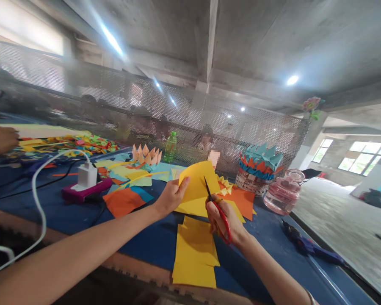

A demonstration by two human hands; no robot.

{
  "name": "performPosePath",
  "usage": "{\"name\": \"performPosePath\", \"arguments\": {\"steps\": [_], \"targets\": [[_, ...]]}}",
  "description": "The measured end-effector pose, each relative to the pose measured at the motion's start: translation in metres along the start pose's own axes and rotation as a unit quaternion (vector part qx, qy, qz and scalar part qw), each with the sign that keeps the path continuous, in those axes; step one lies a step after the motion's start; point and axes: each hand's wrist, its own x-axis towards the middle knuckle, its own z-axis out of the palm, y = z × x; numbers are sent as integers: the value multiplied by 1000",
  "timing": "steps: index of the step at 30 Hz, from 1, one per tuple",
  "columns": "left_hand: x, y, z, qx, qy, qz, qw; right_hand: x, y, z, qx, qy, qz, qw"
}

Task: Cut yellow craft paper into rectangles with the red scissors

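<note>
My left hand (172,197) pinches the left edge of a yellow paper sheet (195,180), thumb on top, and holds it up above the table. My right hand (224,218) grips red-handled scissors (224,224), whose dark blades (207,186) lie against the right part of that sheet. Whether the blades are closed on the paper I cannot tell. Beneath my hands a stack of yellow paper pieces (195,254) reaches the table's front edge. More yellow paper and an orange sheet (244,201) lie just behind my right hand.
A purple power strip (82,190) with a white charger and cable sits left. Behind stand a peach paper crown (147,154), green bottle (170,147), paper-petalled basket (254,180) and pink jar (281,192). A glue gun (307,243) lies right. Another person's hand (0,137) is far left.
</note>
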Motion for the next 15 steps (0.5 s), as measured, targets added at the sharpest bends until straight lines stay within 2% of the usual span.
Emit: {"name": "performPosePath", "arguments": {"steps": [8, 15], "targets": [[-1, 2, 1, -2, 1, -13, 1000, 1, 13, 9, 36, 41, 48, 997], [-2, 3, 1, -36, 13, -15, 999, 1, 9, 8, 31, 31, 45, 998]]}}
